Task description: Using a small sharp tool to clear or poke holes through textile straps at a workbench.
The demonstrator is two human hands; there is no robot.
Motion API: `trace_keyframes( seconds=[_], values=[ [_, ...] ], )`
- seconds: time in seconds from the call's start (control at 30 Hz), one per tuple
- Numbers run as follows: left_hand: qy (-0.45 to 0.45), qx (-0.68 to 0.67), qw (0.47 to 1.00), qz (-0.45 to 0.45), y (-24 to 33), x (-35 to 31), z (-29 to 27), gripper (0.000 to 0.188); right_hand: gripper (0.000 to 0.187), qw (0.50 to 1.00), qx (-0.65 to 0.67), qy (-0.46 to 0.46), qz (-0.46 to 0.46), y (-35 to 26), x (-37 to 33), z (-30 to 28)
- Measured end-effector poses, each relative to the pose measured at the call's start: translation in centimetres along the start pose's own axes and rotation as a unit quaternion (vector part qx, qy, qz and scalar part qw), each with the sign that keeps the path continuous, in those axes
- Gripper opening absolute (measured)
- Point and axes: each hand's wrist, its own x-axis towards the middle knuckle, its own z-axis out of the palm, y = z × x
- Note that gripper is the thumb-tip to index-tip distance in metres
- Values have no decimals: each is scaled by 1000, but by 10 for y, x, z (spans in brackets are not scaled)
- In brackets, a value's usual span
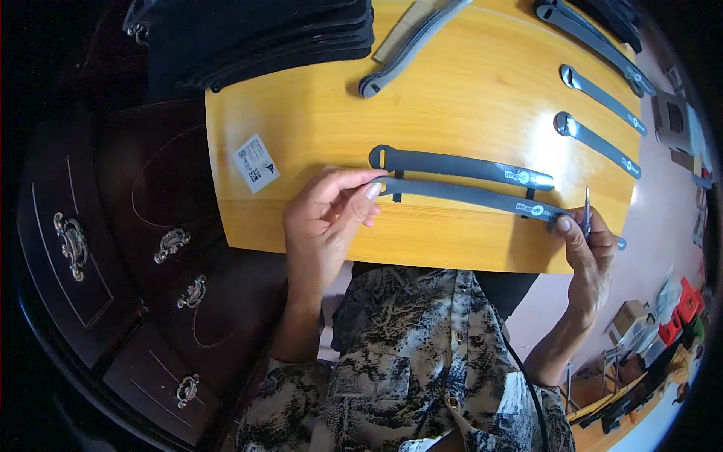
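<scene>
A long dark grey strap [467, 196] stretches across the near part of the yellow wooden board [316, 113]. My left hand [325, 224] pinches its left end between thumb and fingers. My right hand [589, 252] holds the strap's right end and also grips a thin metal tool [587, 207] that points upward. A second, matching strap [459, 166] with a slotted end lies flat just beyond the held one, joined to it by short dark cross pieces.
Several more grey straps [599, 143] lie on the board's far right, another one [407, 49] at the top middle. A stack of black sheets [279, 34] sits at the far left. A white label [255, 163] is stuck on the board. A dark carved cabinet [113, 248] stands to the left.
</scene>
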Motion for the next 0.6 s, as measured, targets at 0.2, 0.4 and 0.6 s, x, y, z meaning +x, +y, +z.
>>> trace_keyframes(
  seconds=[0.2, 0.4, 0.6],
  values=[
    [58, 56, 997, 12, 1, 5, 8, 15, 20, 999, -44, 15, 5, -5, 3, 2],
    [68, 81, 994, 34, 0, 7, 9, 16, 20, 999, -39, 0, -14, 0, 3, 3],
    [84, 98, 991, 37, -5, 5, 8, 17, 15, 995, -98, -6, -35, -4, 5, 6]
  ],
)
